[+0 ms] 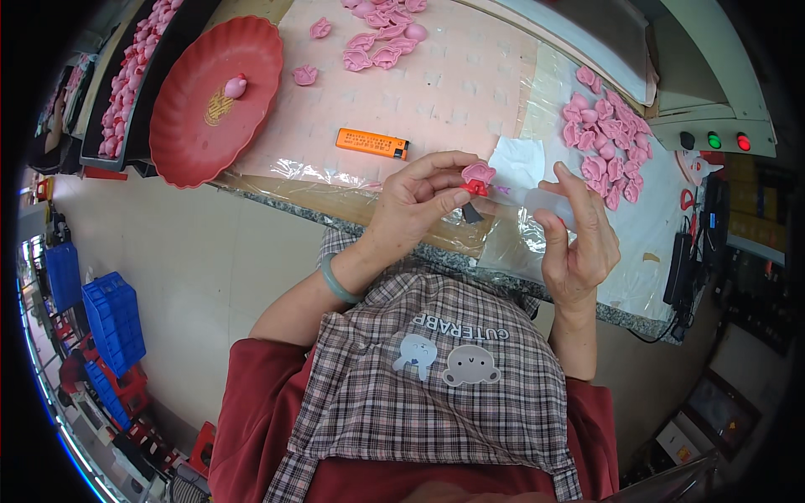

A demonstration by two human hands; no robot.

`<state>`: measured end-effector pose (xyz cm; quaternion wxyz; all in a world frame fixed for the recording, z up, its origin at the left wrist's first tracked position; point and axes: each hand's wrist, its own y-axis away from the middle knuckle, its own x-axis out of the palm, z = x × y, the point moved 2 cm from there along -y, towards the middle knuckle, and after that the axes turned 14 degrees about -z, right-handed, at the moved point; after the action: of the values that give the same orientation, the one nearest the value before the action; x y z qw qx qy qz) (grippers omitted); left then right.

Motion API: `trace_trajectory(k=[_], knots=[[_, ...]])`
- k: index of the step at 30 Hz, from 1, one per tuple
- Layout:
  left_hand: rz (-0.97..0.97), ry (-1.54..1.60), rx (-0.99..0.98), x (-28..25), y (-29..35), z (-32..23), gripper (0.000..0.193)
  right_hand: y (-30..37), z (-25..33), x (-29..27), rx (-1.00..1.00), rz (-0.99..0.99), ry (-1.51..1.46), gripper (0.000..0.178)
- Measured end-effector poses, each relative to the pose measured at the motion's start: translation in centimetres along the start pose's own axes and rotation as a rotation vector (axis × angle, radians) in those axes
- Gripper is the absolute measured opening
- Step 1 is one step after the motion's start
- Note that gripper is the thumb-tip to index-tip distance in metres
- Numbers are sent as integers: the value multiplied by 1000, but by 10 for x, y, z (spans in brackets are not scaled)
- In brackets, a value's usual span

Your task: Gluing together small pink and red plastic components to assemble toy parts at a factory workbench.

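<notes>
1. Working at a speckled, stone-edged workbench (625, 318) covered with a pale pink sheet (465, 96) and clear plastic film (625, 260).
2. Pinching a small pink, frilly-edged piece with a red base (478, 178) between thumb and fingers of the left hand (417, 197).
3. Holding a translucent white squeeze bottle (543, 203) between thumb and fingers of the right hand (583, 239), with its thin nozzle aimed left toward the red base; cannot tell whether touching.
4. Keep the left pinch light, probably, to avoid squashing the frills.
5. Steady both wrists, then press the bottle gently, likely a drop at a time, to avoid flooding the base.
6. Blot any drip on the white paper (516, 158) just beyond the gap between the hands.
7. Steer the nozzle clear of the loose cluster of pink frilled pieces (604, 138) beyond the right hand, and of the orange lighter (369, 143) beyond the left.
</notes>
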<state>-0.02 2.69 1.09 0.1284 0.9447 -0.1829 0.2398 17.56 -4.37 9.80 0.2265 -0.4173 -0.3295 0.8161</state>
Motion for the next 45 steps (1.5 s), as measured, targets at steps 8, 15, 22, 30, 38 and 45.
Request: trace_trajectory(k=[8,15,22,30,38,45], knots=[[-8,-28,-26,1,-2,0,42,1,-10,1,104,-54,-73,39],[5,-79,-19,0,-1,0,42,6,-9,-1,292,-89,-177,38],[15,-66,-12,-1,-2,2,43,5,-9,3,231,-62,-168,39],[23,-73,-9,0,-2,0,43,3,-8,3,145,-30,-138,38],[33,-96,7,-2,-3,0,42,4,-21,5,438,-111,-351,37],[26,-28,-16,2,-2,-1,40,-13,-61,42,625,-184,-639,33]])
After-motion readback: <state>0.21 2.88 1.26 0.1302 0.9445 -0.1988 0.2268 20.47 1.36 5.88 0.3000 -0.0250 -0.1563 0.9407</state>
